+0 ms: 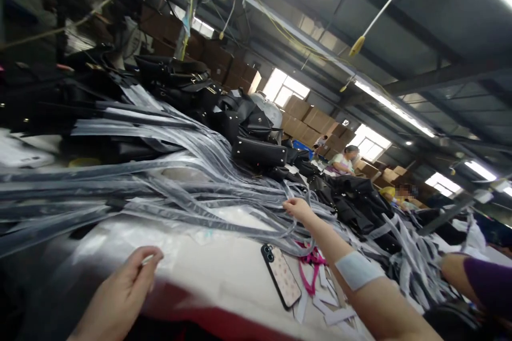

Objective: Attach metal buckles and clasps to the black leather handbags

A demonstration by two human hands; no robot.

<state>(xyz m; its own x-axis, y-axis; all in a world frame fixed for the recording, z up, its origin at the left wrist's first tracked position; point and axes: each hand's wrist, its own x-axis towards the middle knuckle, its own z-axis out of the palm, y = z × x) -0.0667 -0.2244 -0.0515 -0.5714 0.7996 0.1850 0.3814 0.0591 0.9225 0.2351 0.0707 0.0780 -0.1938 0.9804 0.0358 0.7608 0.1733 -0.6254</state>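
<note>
The right hand [295, 206] pinches a long, grey, plastic-wrapped strap [288, 189]; the left hand [130, 282] hangs half-open by the white tabletop [224, 269] (seemingly empty, though blurred).

In view are the person's two bare hands [127, 283] [298, 209], one dark-edged pink phone [282, 277], one pale rectangular forearm patch [358, 270], and uncountably many plastic-wrapped dark straps [204, 146] and black bags [260, 152].

Long plastic-wrapped straps [200, 187] sprawl over the pale table [224, 272]; black bags [260, 151] heap its far side, a phone [285, 279] and white strips [334, 315] lying near right.
</note>
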